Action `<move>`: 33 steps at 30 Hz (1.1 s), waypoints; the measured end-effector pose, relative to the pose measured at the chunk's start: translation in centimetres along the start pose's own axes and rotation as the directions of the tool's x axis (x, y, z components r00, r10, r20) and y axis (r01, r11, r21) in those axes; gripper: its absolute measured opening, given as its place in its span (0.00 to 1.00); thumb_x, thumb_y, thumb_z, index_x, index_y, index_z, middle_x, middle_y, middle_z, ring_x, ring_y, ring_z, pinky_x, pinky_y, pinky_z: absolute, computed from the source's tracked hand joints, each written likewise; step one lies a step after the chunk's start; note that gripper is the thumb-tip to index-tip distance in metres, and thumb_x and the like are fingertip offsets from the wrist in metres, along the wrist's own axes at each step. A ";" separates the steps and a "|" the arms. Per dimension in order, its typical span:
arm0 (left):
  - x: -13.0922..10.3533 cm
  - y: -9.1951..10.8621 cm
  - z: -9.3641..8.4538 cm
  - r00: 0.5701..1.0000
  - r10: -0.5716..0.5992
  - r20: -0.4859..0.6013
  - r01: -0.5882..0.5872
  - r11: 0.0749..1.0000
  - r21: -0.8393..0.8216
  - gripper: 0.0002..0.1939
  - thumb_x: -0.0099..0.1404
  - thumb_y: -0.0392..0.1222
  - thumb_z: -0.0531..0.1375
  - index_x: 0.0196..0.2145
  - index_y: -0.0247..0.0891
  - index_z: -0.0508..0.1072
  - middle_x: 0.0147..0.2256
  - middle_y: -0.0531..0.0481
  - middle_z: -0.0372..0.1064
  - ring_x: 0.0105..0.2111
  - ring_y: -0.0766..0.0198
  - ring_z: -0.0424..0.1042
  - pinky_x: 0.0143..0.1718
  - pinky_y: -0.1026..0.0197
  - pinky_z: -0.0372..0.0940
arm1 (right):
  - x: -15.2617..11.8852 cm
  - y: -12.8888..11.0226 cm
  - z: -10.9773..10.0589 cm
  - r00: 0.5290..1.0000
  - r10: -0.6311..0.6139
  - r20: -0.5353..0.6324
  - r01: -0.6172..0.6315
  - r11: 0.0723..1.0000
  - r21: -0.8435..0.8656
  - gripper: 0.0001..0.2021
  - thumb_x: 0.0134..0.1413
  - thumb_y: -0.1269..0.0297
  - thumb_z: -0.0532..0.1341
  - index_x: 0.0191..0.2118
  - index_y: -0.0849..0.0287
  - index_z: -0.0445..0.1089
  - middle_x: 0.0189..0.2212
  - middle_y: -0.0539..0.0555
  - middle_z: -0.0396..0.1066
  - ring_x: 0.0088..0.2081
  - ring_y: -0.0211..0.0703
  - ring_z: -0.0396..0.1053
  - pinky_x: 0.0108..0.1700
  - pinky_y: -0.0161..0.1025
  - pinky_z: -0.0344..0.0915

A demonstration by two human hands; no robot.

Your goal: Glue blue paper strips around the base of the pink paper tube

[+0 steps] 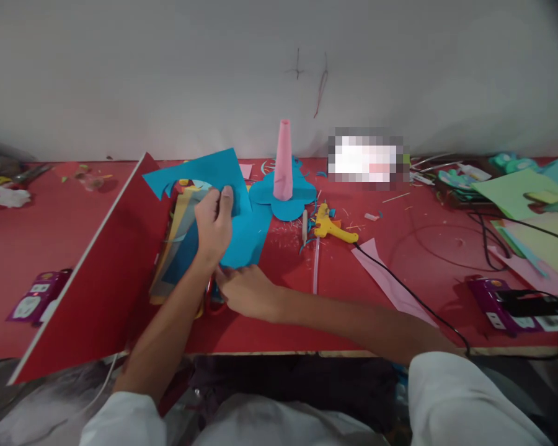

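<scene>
My left hand (214,224) grips a cut piece of blue paper (214,167) between thumb and fingers, its left end jagged. Below it, my right hand (247,291) is closed near red-handled scissors (212,300), whose blades are hidden; whether the fingers hold them is unclear. Another blue sheet (253,238) lies under the hands, over a stack of coloured papers (165,272). Just right of the held paper, a pink paper cone (283,164) stands upright on a blue flower-shaped base (291,207).
A yellow glue gun (335,229) with a black cord lies right of centre among scraps. A red board (97,272) leans at the left. Purple boxes (37,297) sit at both sides. Coloured sheets (516,192) lie far right.
</scene>
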State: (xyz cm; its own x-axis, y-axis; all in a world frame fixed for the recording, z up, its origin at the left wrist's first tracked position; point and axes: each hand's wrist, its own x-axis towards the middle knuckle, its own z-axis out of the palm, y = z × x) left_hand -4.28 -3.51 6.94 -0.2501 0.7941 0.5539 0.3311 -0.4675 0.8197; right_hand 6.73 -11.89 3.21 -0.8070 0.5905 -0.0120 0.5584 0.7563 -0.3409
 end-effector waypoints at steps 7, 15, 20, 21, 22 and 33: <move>-0.3 1.2 -0.6 0.993 0.113 0.021 -0.114 0.989 0.095 0.34 0.77 0.66 0.57 0.24 0.41 0.52 0.22 0.56 0.45 0.23 0.66 0.47 0.27 0.56 0.45 | 0.4 0.4 -0.4 0.998 -0.013 0.055 0.013 1.000 0.007 0.21 0.70 0.78 0.53 0.65 0.67 0.58 0.43 0.64 0.81 0.42 0.57 0.82 0.41 0.47 0.76; -0.6 -0.1 -0.2 0.980 0.193 0.054 -0.199 0.968 0.150 0.33 0.79 0.64 0.54 0.23 0.41 0.51 0.20 0.56 0.47 0.22 0.66 0.50 0.27 0.55 0.49 | -2.7 6.3 -5.4 0.987 0.118 0.106 -0.107 0.989 -0.101 0.23 0.71 0.68 0.59 0.68 0.62 0.61 0.41 0.62 0.82 0.46 0.58 0.82 0.40 0.43 0.69; -1.2 0.1 0.8 0.991 0.093 0.099 -0.102 0.990 0.097 0.33 0.78 0.66 0.55 0.24 0.42 0.50 0.20 0.58 0.45 0.20 0.68 0.48 0.23 0.56 0.45 | -5.0 9.1 -6.9 0.933 0.331 0.143 -0.267 0.900 -0.344 0.22 0.76 0.68 0.52 0.69 0.64 0.62 0.40 0.66 0.82 0.45 0.61 0.82 0.39 0.45 0.68; -1.4 0.3 0.9 0.990 0.088 0.110 -0.099 0.991 0.094 0.33 0.78 0.66 0.55 0.24 0.42 0.50 0.20 0.58 0.45 0.19 0.69 0.48 0.22 0.56 0.44 | -5.2 8.9 -6.7 0.927 0.356 0.118 -0.298 0.891 -0.344 0.22 0.78 0.62 0.52 0.70 0.65 0.62 0.40 0.67 0.82 0.45 0.62 0.82 0.39 0.45 0.69; -1.5 0.5 1.1 0.988 0.093 0.121 -0.105 0.990 0.092 0.33 0.78 0.65 0.55 0.24 0.41 0.50 0.20 0.58 0.45 0.19 0.69 0.47 0.22 0.57 0.43 | -5.3 8.6 -6.3 0.929 0.356 0.099 -0.308 0.894 -0.325 0.24 0.78 0.56 0.52 0.70 0.64 0.61 0.41 0.67 0.82 0.45 0.63 0.82 0.40 0.46 0.70; -0.4 3.5 4.0 0.956 0.170 0.241 -0.191 0.979 0.066 0.33 0.78 0.66 0.54 0.24 0.41 0.51 0.20 0.58 0.45 0.19 0.69 0.46 0.22 0.57 0.44 | -5.9 8.3 -1.9 0.970 0.233 -0.076 -0.239 0.967 -0.089 0.27 0.76 0.57 0.55 0.72 0.65 0.60 0.49 0.67 0.80 0.50 0.57 0.79 0.46 0.44 0.71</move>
State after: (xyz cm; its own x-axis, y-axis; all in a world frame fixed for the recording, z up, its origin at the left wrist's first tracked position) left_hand 0.62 -3.97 9.01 0.0363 0.7726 0.6338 0.4325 -0.5839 0.6870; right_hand 16.48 -8.59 2.20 -0.6377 0.7700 -0.0194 0.7502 0.6151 -0.2427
